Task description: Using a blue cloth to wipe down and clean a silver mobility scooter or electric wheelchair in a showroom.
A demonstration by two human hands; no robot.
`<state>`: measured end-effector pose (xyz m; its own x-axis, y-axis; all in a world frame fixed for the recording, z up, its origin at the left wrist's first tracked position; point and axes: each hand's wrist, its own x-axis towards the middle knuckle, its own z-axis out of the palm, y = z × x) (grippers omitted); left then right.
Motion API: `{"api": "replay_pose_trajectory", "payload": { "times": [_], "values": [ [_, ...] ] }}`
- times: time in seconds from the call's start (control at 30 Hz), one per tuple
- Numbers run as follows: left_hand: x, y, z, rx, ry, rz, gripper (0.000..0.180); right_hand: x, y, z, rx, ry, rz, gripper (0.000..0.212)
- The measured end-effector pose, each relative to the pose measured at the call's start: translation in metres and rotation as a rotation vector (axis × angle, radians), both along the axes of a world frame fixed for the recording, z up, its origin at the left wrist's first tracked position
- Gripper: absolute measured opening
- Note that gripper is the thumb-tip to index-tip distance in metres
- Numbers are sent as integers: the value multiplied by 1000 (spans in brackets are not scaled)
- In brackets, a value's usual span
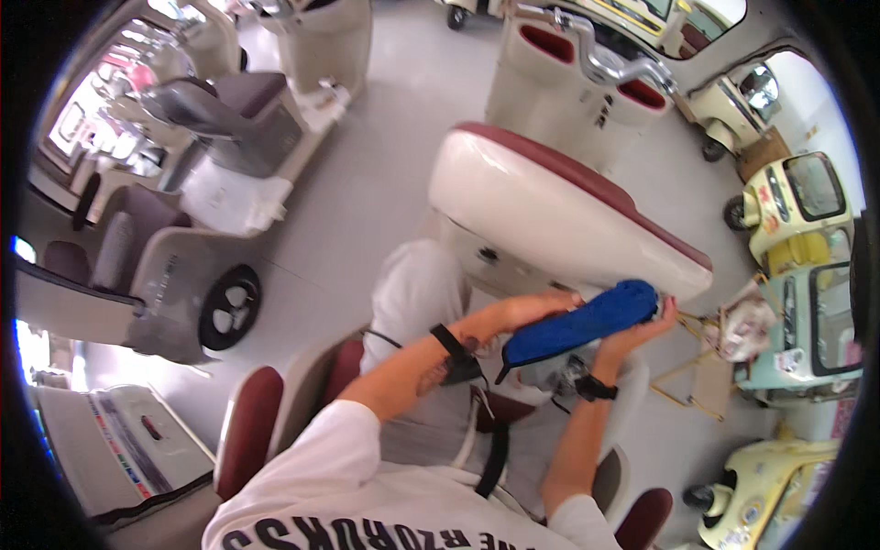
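A blue fabric bundle [582, 323] sits in the grip, the left hand [524, 310] curled along its far edge, the right hand [634, 335] clasping its right end. Beyond, a maroon-topped cream seat [541, 206] separates grip from silver handlebar [605, 66]; rightward, a mint-green vehicle [770, 364].

The grey floor [335, 197] carried a grey vehicle [170, 284] left of the maroon-topped seat [550, 206] and a yellow vehicle [777, 218] right of it

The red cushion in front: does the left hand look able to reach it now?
Probably yes: between the left hand and the cushion only a cream side panel shows. But that hand seems to hold the blue pouch, so it may need to let go.
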<state>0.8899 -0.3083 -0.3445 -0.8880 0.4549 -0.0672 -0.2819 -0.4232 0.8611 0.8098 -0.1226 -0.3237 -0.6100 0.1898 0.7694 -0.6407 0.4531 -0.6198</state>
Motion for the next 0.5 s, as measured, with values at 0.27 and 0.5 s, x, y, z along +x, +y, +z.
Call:
{"api": "replay_pose_trajectory", "payload": {
  "times": [0.27, 0.5],
  "values": [
    [18, -9, -22, -102, -55, -26, 66, 20, -17, -15, 117, -25, -5, 63],
    [53, -13, -12, -278, 91, -353, 80, 7, -15, -30, 33, 19, -30, 59]
  ]
}}
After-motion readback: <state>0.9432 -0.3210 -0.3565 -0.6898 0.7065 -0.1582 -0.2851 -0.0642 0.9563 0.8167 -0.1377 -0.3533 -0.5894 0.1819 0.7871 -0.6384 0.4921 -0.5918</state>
